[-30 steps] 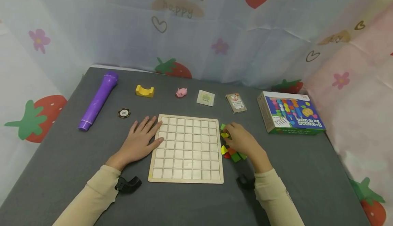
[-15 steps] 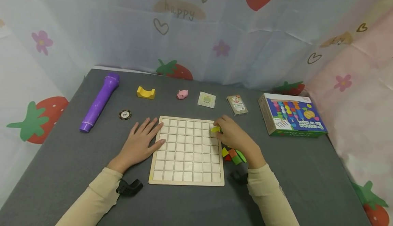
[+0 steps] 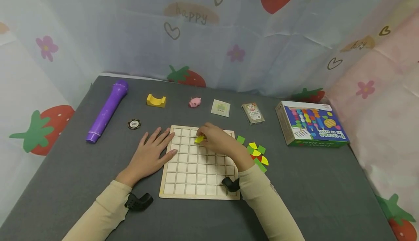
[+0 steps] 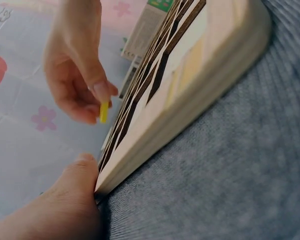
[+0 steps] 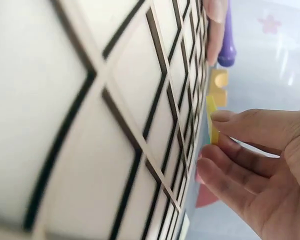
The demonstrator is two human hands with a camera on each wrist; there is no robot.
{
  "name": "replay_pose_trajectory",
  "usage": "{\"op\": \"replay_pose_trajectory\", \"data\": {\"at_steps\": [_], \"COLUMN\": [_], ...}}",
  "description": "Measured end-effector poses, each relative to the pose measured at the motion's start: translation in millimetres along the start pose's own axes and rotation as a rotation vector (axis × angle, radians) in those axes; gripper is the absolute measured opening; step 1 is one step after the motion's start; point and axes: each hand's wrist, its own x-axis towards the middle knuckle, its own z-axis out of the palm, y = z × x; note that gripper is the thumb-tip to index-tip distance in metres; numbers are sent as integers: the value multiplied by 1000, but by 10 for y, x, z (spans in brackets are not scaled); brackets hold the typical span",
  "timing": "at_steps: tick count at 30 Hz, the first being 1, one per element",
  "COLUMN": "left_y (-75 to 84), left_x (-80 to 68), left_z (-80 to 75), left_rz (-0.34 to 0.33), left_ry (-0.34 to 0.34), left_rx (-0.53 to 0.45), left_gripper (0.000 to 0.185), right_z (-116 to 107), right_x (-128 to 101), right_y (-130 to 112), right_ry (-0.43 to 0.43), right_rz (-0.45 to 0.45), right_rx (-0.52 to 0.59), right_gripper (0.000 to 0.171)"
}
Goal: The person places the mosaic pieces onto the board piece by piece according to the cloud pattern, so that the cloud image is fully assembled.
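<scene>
A pale wooden grid board (image 3: 183,177) with square cells lies on the grey table. My left hand (image 3: 148,157) rests spread at its left side, fingertips and thumb on the board's edge. Above the upper middle cells, my right hand (image 3: 217,139) pinches a small flat yellow tile (image 3: 199,139) between thumb and fingers. The right wrist view shows that yellow tile (image 5: 213,120) held on edge, apart from the board. To the right of the board lies a loose group of green, yellow and red tiles (image 3: 256,153), partly behind the right forearm.
Along the back stand a purple microphone (image 3: 108,112), a yellow arched block (image 3: 156,101), a pink pig figure (image 3: 194,102), a small card packet (image 3: 220,108), a playing-card box (image 3: 253,113) and a colourful game box (image 3: 312,123). A poker chip (image 3: 134,124) lies above the left hand.
My right hand has picked the yellow tile from the group at the right and carried it left over the board's upper middle. My left hand has stayed in place.
</scene>
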Motion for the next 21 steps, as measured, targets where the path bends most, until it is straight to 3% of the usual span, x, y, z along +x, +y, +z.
{"op": "replay_pose_trajectory", "data": {"at_steps": [21], "left_y": [-19], "left_x": [4], "left_z": [30], "left_rz": [-6], "left_ry": [13], "left_rx": [-6], "left_gripper": [64], "right_z": [100], "right_x": [103], "right_y": [-21], "right_ry": [-26], "right_rz": [-57], "right_rx": [-13], "right_gripper": [25]}}
